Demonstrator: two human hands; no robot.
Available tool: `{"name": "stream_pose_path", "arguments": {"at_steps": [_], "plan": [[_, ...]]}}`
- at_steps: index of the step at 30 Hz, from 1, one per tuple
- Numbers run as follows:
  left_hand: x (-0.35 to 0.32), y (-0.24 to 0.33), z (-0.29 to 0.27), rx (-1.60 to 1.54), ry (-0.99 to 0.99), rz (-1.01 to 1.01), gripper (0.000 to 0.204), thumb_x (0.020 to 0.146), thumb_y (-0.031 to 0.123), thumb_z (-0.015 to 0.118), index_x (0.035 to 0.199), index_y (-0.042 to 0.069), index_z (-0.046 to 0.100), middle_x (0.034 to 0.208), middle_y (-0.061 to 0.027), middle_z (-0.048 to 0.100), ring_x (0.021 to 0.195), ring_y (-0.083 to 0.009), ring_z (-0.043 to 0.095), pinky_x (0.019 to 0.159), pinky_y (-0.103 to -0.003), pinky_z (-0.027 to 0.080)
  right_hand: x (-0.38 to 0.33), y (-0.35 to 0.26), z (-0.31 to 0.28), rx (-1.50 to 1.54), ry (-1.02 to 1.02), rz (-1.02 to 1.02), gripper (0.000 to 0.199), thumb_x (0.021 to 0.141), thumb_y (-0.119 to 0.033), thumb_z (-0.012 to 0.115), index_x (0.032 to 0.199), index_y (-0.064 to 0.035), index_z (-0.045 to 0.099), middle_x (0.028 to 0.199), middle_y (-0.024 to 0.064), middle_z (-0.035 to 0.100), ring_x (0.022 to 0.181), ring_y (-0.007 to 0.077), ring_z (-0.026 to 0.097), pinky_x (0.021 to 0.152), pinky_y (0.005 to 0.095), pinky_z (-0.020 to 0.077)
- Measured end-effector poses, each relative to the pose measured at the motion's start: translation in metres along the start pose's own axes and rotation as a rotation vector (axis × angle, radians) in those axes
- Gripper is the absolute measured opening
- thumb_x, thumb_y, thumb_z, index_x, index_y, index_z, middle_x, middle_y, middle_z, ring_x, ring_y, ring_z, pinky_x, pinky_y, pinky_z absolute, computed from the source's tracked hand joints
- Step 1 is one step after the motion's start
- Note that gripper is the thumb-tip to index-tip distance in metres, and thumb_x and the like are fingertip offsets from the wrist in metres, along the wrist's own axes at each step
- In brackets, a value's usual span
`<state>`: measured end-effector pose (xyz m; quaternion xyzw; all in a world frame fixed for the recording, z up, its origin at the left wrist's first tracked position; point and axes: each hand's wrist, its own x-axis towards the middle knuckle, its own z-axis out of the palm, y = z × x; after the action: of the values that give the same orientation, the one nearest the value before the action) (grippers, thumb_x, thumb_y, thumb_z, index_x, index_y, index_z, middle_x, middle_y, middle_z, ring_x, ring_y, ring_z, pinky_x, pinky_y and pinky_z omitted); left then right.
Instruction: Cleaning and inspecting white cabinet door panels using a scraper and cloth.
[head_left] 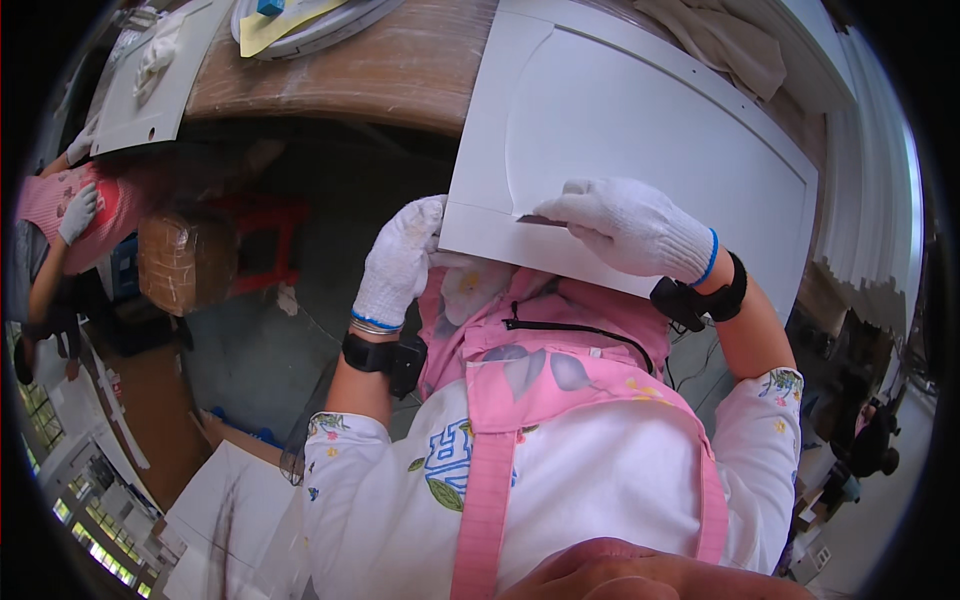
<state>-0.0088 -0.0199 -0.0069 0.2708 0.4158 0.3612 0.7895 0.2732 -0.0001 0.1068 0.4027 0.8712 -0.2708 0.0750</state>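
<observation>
A white cabinet door point(640, 130) with a recessed centre lies in front of me, its near edge above my pink apron. My left hand point(400, 255), in a white knit glove, is curled around the door's near left corner. In my right hand point(635, 225), gloved the same way, a thin dark flat strip point(541, 220) is pinched, with its tip against the door's frame near that corner. Whether the strip is a blade or folded sandpaper is unclear. A fine curved line runs up the recessed part.
Left of the door is a brown, film-wrapped work surface point(350, 75) bearing a round white tray point(310, 35) with yellow paper. A tan cloth point(720, 45) lies at the far right. Behind a taped carton point(185, 260) on a red stool point(275, 235), another person handles a white panel point(165, 80).
</observation>
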Motion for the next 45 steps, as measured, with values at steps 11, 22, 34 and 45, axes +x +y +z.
{"name": "stream_pose_path", "arguments": {"at_steps": [11,22,34,45], "plan": [[0.012,0.009,-0.004,0.242,0.052,0.022,0.049,0.102,0.041,0.051,0.129,-0.001,0.054,0.105,-0.0077,0.067,0.087,-0.0131,0.066,0.076,-0.027,0.055,0.001,0.045,-0.028,0.235,0.394,0.009,0.020,0.091,-0.013,0.059,0.108,-0.0083,0.067,0.100,0.0151,0.067,0.088,0.0370,0.065,0.077,0.0445,0.0525],[0.040,0.046,0.035,0.698,0.168,0.162,0.041,0.097,0.028,0.063,0.123,-0.004,0.060,0.107,-0.0099,0.070,0.097,-0.0142,0.064,0.087,-0.029,0.051,0.054,0.191,-0.095,-0.185,0.699,0.412,0.020,0.093,-0.019,0.056,0.106,-0.0089,0.068,0.098,0.0159,0.069,0.092,0.0371,0.065,0.081,0.0454,0.0529],[0.064,0.080,0.056,0.913,0.314,0.331,0.037,0.095,0.024,0.066,0.121,-0.001,0.063,0.100,-0.0155,0.072,0.086,-0.0193,0.069,0.077,-0.032,0.055,0.103,0.087,-0.048,-0.190,0.351,0.261,0.027,0.092,-0.014,0.053,0.118,-0.0100,0.060,0.103,0.0160,0.065,0.089,0.0354,0.067,0.073,0.0461,0.0561],[0.014,0.068,0.025,0.791,0.447,0.354,0.033,0.099,0.020,0.060,0.124,-0.002,0.061,0.085,-0.0028,0.065,0.072,-0.0072,0.058,0.066,-0.024,0.051,0.107,0.122,-0.050,-0.095,0.696,0.206,0.040,0.090,-0.008,0.051,0.130,-0.0139,0.057,0.102,0.0156,0.065,0.086,0.0354,0.066,0.072,0.0449,0.0549]]}}
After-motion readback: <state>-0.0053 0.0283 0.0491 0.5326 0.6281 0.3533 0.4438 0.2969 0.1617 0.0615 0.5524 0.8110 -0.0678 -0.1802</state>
